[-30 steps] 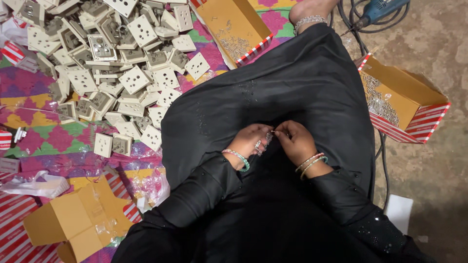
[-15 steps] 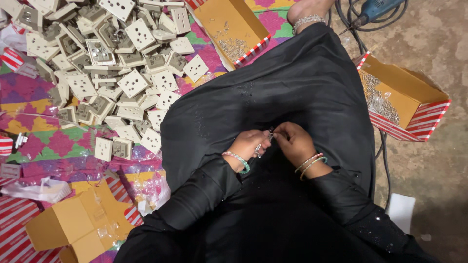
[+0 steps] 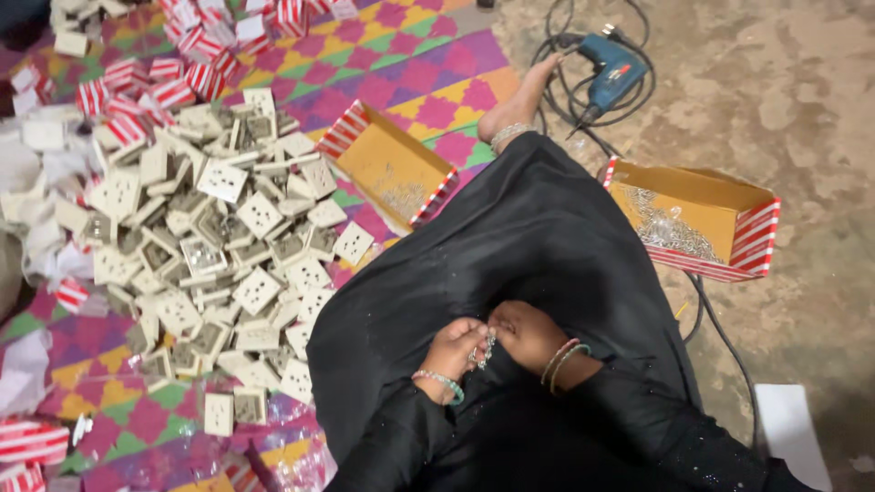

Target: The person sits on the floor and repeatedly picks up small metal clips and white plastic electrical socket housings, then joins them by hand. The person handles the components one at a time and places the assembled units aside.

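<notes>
Between both hands (image 3: pixel 492 344), perhaps small screws (image 3: pixel 483 348)

The single head camera looks steeply down from close above the black-robed lap (image 3: pixel 510 273), patterned mat (image 3: pixel 401 82) beyond.

The view tips up and pulls back, so far more floor shows than a second ago. A blue drill (image 3: pixel 614 71) and its coiled cable (image 3: pixel 567 84) come into sight at the top, and the bare foot (image 3: pixel 520 107) is now fully in frame. More of the mat (image 3: pixel 428 64) opens up, with red-striped boxes (image 3: pixel 187 68) appearing beyond the pile of white sockets (image 3: pixel 214 264). The crumpled cardboard box at lower left drops out of view. Both hands sit lower in the picture, and the left hand (image 3: pixel 453 351) has curled tighter, knuckles up, against the right hand (image 3: pixel 527 333).
</notes>
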